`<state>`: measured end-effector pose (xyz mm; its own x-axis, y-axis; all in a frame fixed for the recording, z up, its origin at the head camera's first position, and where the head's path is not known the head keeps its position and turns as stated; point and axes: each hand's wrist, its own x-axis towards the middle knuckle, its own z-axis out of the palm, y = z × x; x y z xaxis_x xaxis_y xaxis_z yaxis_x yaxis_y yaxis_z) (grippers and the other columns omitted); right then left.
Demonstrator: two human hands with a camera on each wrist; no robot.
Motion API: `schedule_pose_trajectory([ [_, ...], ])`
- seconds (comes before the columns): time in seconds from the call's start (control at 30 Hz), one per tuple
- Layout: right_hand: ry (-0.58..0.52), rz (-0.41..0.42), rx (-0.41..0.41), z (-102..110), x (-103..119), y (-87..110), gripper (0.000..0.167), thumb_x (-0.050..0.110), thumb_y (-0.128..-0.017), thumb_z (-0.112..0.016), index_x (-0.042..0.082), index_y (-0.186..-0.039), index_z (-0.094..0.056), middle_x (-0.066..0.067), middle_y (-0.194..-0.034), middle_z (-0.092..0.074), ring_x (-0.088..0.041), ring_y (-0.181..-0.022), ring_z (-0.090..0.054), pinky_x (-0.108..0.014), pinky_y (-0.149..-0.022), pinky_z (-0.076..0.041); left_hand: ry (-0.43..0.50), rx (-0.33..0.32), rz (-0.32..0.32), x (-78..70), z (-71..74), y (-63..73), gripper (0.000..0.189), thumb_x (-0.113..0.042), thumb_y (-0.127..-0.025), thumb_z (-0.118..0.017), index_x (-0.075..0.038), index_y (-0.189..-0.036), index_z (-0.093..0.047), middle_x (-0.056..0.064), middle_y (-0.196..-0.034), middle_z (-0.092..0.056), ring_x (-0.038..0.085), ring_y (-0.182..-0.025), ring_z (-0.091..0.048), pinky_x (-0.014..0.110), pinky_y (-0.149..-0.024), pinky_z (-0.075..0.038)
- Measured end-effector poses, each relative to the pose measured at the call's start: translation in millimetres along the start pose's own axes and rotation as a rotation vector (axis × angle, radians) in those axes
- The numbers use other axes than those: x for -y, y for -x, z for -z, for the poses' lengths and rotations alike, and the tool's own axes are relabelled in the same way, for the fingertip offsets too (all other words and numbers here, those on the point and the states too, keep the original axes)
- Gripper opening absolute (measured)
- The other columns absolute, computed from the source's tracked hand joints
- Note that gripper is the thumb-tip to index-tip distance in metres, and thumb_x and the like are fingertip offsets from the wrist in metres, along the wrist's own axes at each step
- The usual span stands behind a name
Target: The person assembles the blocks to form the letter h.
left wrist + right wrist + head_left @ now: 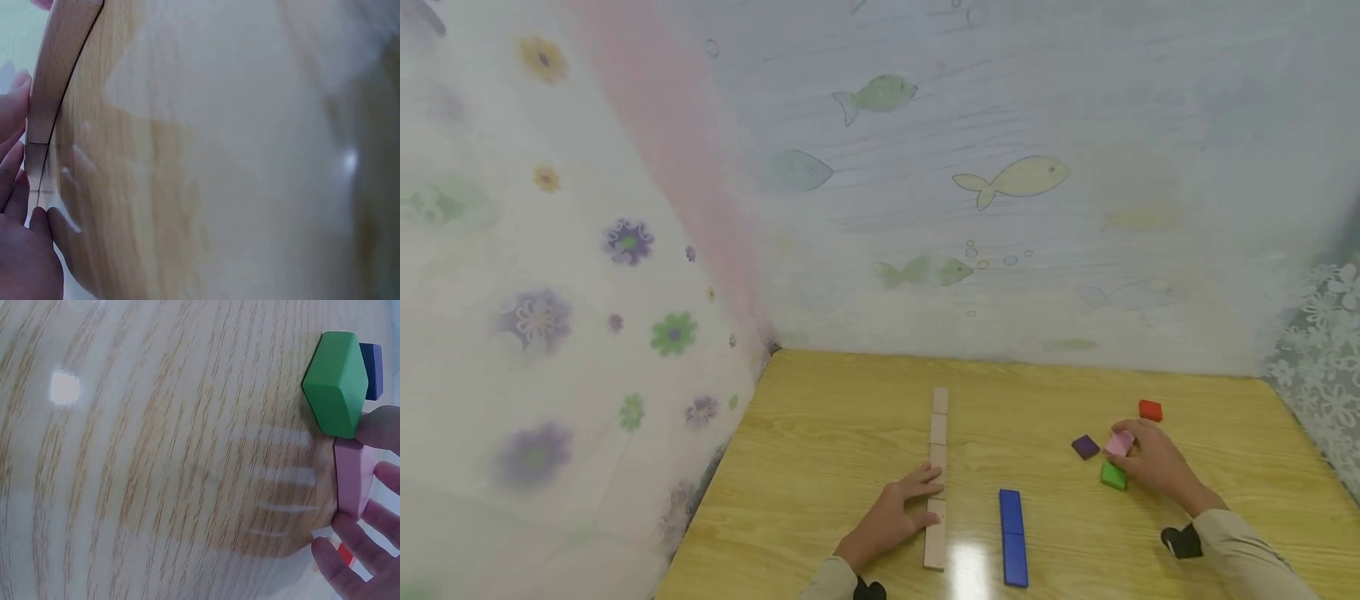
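A straight row of plain wooden blocks (pixel 935 542) runs away from the table's near side. My left hand (pixel 891 515) rests on this row from its left side, fingers extended and touching the blocks; the left wrist view shows the fingertips along the side of the wooden blocks (pixel 56 75). On the right, my right hand (pixel 1161 465) pinches a pink block (pixel 1119 443) between thumb and fingers. Just in front of it lies a green block (pixel 1113 476), close to the thumb. A dark purple block (pixel 1085 447) is left of the pink one, and a red block (pixel 1150 410) lies behind the hand.
Two blue blocks (pixel 1012 537) lie end to end to the right of the wooden row. The wooden table (pixel 820 417) meets a wall (pixel 1037 317) painted with fish at the back. Flowered fabric (pixel 580 400) hangs at the left, lace (pixel 1326 333) at the right.
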<state>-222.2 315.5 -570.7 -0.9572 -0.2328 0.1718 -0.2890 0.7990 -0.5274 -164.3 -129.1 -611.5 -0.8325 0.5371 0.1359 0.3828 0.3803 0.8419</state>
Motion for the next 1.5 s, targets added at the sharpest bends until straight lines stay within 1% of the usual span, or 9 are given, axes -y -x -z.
schedule_pose_trajectory([
  [0.33,0.0,0.003,-0.026,1.7,-1.3,1.7,0.047,0.016,-0.074,-0.08,-0.01,-0.107,-0.06,-0.033,-0.11,-0.056,-0.053,-0.103,-0.05,-0.065,-0.082,-0.041,0.006,-0.001,0.015,-0.2,-1.1,-0.7,0.044,-0.029,-0.087,-0.067,-0.014,-0.128,-0.06,-0.005,-0.146,-0.04,0.017,-0.14,-0.026,0.045,-0.111,-0.026],
  [0.37,-0.005,-0.002,-0.021,2.1,-1.2,1.7,0.047,0.016,-0.074,-0.08,-0.01,-0.108,-0.06,-0.034,-0.111,-0.055,-0.053,-0.104,-0.049,-0.065,-0.083,-0.041,0.007,-0.004,0.014,-5.4,0.4,-0.6,0.044,-0.026,-0.087,-0.068,-0.012,-0.128,-0.06,-0.002,-0.146,-0.041,0.02,-0.14,-0.027,0.046,-0.111,-0.026],
  [0.57,-0.02,-0.031,0.011,5.0,-0.1,0.8,0.048,0.015,-0.075,-0.079,-0.011,-0.11,-0.058,-0.036,-0.114,-0.053,-0.054,-0.108,-0.046,-0.066,-0.087,-0.038,0.008,-0.007,0.004,-2.2,-0.1,0.0,0.044,-0.026,-0.087,-0.068,-0.012,-0.127,-0.06,0.0,-0.146,-0.042,0.022,-0.139,-0.027,0.046,-0.11,-0.027],
  [0.6,-0.019,-0.032,0.013,5.5,0.0,0.6,0.049,0.015,-0.075,-0.079,-0.011,-0.11,-0.058,-0.035,-0.114,-0.053,-0.053,-0.108,-0.047,-0.065,-0.087,-0.039,0.007,-0.006,0.003,3.4,-1.6,0.0,0.045,-0.029,-0.087,-0.067,-0.014,-0.128,-0.06,-0.002,-0.146,-0.041,0.02,-0.14,-0.027,0.046,-0.11,-0.028],
  [0.8,-0.005,-0.033,0.019,8.3,2.4,0.9,0.048,0.016,-0.074,-0.079,-0.01,-0.11,-0.059,-0.031,-0.111,-0.055,-0.044,-0.097,-0.054,-0.057,-0.077,-0.047,0.03,-0.002,0.012,2.6,-0.8,1.3,0.045,-0.028,-0.087,-0.067,-0.013,-0.129,-0.059,-0.002,-0.146,-0.041,0.02,-0.14,-0.026,0.044,-0.111,-0.027],
  [0.9,-0.003,-0.03,0.018,9.4,3.2,0.5,0.048,0.016,-0.075,-0.079,-0.01,-0.11,-0.06,-0.031,-0.112,-0.055,-0.04,-0.094,-0.055,-0.053,-0.074,-0.048,0.045,0.001,0.015,2.2,-0.6,1.9,0.045,-0.026,-0.087,-0.067,-0.011,-0.129,-0.059,-0.002,-0.145,-0.041,0.02,-0.14,-0.027,0.044,-0.111,-0.027],
  [1.07,0.005,-0.023,0.011,11.0,5.4,-0.6,0.047,0.019,-0.075,-0.079,-0.007,-0.109,-0.061,-0.027,-0.11,-0.057,-0.037,-0.09,-0.056,-0.049,-0.07,-0.05,0.033,-0.001,0.014,1.6,-0.5,2.2,0.044,-0.025,-0.088,-0.067,-0.011,-0.129,-0.059,-0.001,-0.145,-0.042,0.021,-0.139,-0.027,0.044,-0.111,-0.028],
  [1.33,-0.014,0.037,-0.011,19.1,18.3,-2.3,0.048,0.019,-0.076,-0.079,-0.007,-0.111,-0.06,-0.022,-0.106,-0.06,-0.039,-0.09,-0.057,-0.052,-0.07,-0.051,0.024,0.003,-0.003,-2.2,0.6,0.7,0.044,-0.021,-0.087,-0.068,-0.009,-0.128,-0.059,0.001,-0.145,-0.042,0.021,-0.139,-0.028,0.044,-0.111,-0.027],
  [1.5,-0.017,0.053,-0.015,22.6,26.8,-4.4,0.047,0.018,-0.076,-0.079,-0.007,-0.112,-0.06,-0.019,-0.105,-0.061,-0.034,-0.09,-0.056,-0.047,-0.069,-0.049,0.028,0.006,0.001,-3.0,0.0,0.0,0.044,-0.019,-0.087,-0.068,-0.009,-0.128,-0.059,0.001,-0.145,-0.042,0.021,-0.139,-0.027,0.043,-0.111,-0.027],
])
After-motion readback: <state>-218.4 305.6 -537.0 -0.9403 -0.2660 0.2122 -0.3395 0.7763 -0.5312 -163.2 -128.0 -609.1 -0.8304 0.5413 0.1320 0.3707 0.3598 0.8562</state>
